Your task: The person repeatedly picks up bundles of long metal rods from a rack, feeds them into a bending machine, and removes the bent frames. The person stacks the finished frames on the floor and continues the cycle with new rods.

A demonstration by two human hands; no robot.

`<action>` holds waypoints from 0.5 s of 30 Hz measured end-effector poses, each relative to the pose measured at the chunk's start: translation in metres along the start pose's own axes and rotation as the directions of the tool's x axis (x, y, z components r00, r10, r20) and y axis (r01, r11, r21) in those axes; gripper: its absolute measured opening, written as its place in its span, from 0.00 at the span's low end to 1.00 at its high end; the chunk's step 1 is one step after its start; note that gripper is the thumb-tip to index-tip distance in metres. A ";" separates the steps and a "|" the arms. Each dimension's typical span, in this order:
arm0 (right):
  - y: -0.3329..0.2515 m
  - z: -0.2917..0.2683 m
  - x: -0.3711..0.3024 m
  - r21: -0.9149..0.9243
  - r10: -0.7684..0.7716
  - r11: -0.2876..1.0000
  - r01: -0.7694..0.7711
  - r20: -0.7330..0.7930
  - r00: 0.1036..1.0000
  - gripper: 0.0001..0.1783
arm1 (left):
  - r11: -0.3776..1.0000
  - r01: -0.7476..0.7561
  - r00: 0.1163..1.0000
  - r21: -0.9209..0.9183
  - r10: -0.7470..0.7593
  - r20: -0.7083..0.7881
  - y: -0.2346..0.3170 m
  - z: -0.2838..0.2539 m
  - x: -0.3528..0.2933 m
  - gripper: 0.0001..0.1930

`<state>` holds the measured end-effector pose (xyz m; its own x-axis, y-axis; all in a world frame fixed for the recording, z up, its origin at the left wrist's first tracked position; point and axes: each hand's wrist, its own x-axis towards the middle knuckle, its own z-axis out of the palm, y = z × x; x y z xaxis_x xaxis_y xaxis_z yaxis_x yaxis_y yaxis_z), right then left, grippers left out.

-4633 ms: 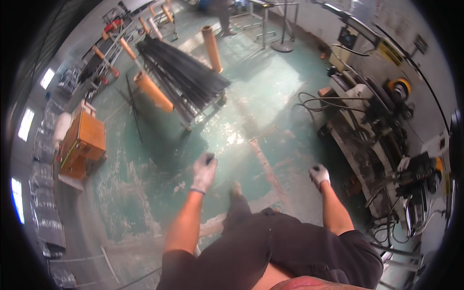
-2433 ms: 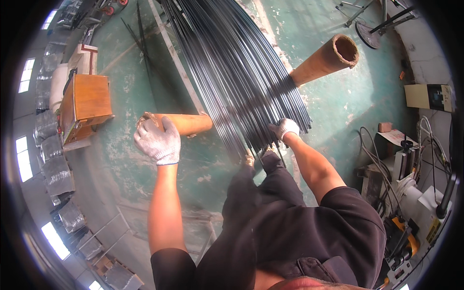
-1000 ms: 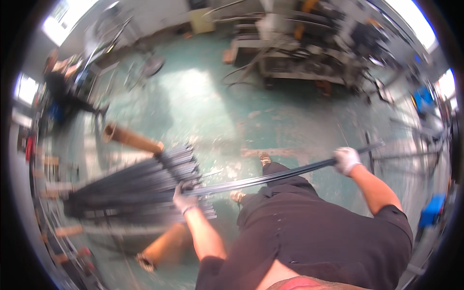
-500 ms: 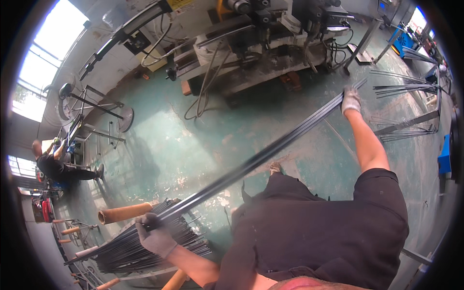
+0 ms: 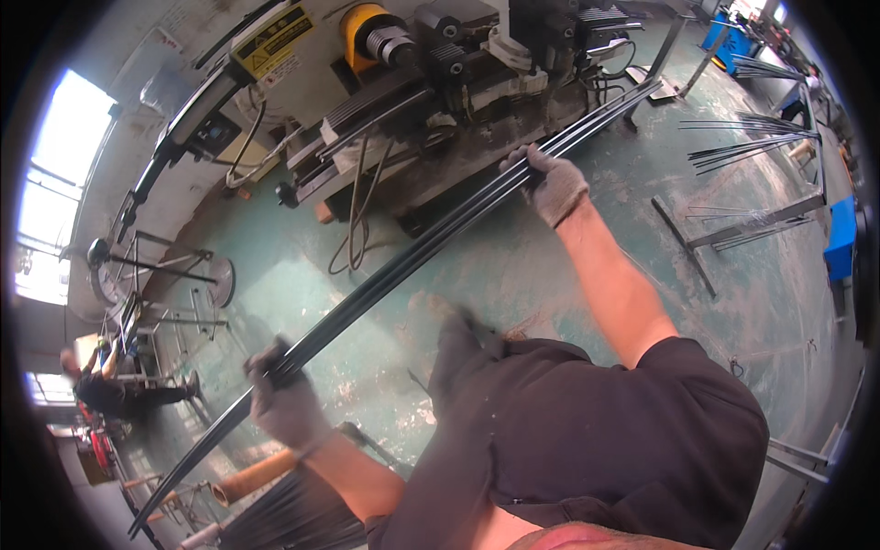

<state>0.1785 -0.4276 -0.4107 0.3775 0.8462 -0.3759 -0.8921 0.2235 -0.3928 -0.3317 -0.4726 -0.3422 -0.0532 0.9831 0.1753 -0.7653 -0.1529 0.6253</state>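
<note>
Grey machine (image 5: pixel 458 128) is landmark. Yellow-black label (image 5: pixel 272 43) sits above its left end. Left of machine: bright window (image 5: pixel 62 188), round-based stand (image 5: pixel 223 281), distant seated person (image 5: pixel 103 394). Right of machine: blue equipment (image 5: pixel 719 41), blue box (image 5: pixel 840 240).

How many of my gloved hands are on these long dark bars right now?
2: the left hand grips the bars at lower left, the right hand above and right of centre.

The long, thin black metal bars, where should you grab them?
Probably around the black bars at two spots far apart, from the person's side, where the grey-gloved left hand and right hand grip: one hold on so long a bundle might let it tip.
</note>
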 end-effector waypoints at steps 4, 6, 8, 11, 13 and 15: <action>-0.077 -0.011 0.085 -0.215 -0.171 0.959 0.186 0.087 0.981 0.11 | 0.974 -0.071 0.986 -0.215 0.037 -0.161 0.048 -0.051 0.054 0.12; -0.094 -0.003 0.128 -0.085 -0.293 0.954 0.288 -0.058 0.954 0.15 | 0.986 -0.056 0.982 -0.155 0.026 -0.188 0.048 -0.077 0.081 0.11; -0.083 0.023 0.145 -0.166 -0.351 0.925 0.340 -0.038 0.936 0.15 | 0.997 -0.030 0.989 -0.072 0.019 -0.149 0.014 -0.104 0.110 0.11; -0.027 0.067 0.133 -0.228 -0.144 0.959 0.171 0.131 0.981 0.15 | 0.964 0.008 0.972 0.264 0.055 -0.230 -0.040 -0.084 0.155 0.12; 0.004 0.093 0.136 -0.289 -0.171 0.937 0.196 0.110 0.979 0.12 | 0.988 0.137 0.981 -0.077 -0.146 -0.129 -0.063 -0.092 0.190 0.12; 0.006 0.106 0.151 -0.259 -0.192 0.945 0.198 0.047 0.980 0.11 | 0.972 0.145 0.978 0.185 -0.112 -0.178 -0.085 -0.079 0.213 0.13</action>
<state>0.2039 -0.2478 -0.3808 0.5299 0.8093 -0.2535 -0.7044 0.2536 -0.6630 -0.3286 -0.2424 -0.4188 -0.0808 0.9961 -0.0341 -0.6329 -0.0249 0.7738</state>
